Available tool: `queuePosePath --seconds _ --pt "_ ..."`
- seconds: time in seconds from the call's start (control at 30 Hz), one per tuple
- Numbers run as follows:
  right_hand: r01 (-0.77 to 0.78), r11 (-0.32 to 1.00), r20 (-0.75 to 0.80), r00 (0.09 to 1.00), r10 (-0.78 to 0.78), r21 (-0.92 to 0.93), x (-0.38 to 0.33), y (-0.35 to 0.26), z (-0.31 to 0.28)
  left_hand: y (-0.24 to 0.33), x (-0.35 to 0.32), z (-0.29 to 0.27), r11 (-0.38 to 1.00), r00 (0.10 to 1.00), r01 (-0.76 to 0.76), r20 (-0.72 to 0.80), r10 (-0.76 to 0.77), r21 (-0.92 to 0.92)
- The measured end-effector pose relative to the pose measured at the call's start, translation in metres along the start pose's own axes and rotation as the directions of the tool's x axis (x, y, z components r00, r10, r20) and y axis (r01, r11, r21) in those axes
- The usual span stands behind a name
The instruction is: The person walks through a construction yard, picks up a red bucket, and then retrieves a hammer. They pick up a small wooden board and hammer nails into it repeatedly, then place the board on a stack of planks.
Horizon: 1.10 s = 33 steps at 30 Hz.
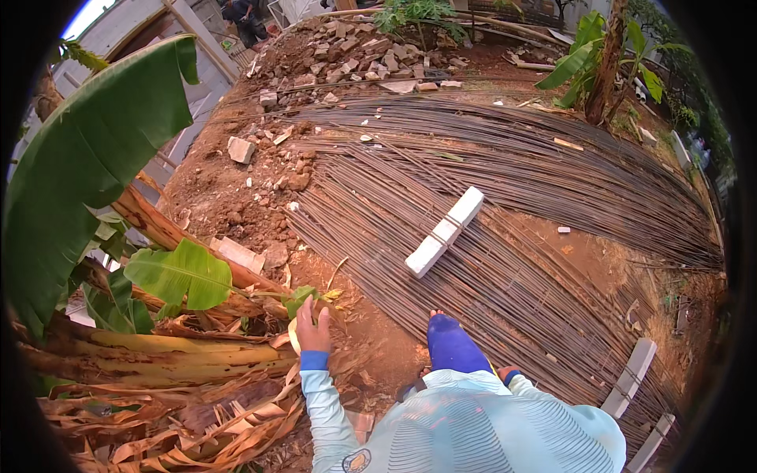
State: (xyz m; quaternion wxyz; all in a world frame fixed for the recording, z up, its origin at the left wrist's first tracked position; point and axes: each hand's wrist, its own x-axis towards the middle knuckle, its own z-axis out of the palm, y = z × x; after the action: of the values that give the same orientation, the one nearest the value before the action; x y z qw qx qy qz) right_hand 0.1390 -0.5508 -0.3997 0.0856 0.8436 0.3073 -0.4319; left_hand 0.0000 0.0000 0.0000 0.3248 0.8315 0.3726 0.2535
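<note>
Ahead of the person and toward the right, long, thin, rust-brown steel bars (367,229) are lying in a broad layer on reddish soil (568,248), running slantwise from upper left to lower right. The bare right hand (505,370) is showing only in part beyond the person's shirt, near these bars; whether it is gripping, touching or staying clear of them cannot be told. The bare left hand (314,329) is hanging open with its fingers parted, to the left of the bars and apart from them. Just beside it, a pale yellow strip of leaf (294,337) is curving past the palm; contact between the two is unclear.

Across the bars a white rectangular block (430,254) is lying, with thin dark strands crossing over it. Two more pale, long blocks (631,378) are resting at the lower right. A leg in bright blue cloth (456,347) is reaching forward at the near edge of the bars, below a light-blue patterned shirt (489,430).

At the left, a yellow-brown banana trunk (158,355) is lying above dry brown leaves (189,426), and a large green banana leaf (102,142) is arching overhead. Farther off, broken bricks (371,63) are sitting in a heap.
</note>
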Motion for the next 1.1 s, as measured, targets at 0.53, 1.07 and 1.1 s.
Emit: queuePosePath --seconds 0.53,1.07,1.1 --pt "0.08 -0.192 -0.018 0.953 0.304 0.978 0.14 -0.102 -0.411 -0.18 -0.001 0.068 0.144 0.21 0.962 0.292 -0.933 -0.231" --pt "-0.272 0.051 0.257 0.946 0.198 0.961 0.269 -0.266 -0.33 -0.3 0.4 0.022 0.433 0.473 0.881 0.401 -0.784 -0.192" --pt "-0.152 0.427 0.054 0.971 0.234 0.891 0.278 -0.289 -0.364 -0.304 0.435 0.021 0.457 0.503 0.864 0.41 -0.761 -0.211"
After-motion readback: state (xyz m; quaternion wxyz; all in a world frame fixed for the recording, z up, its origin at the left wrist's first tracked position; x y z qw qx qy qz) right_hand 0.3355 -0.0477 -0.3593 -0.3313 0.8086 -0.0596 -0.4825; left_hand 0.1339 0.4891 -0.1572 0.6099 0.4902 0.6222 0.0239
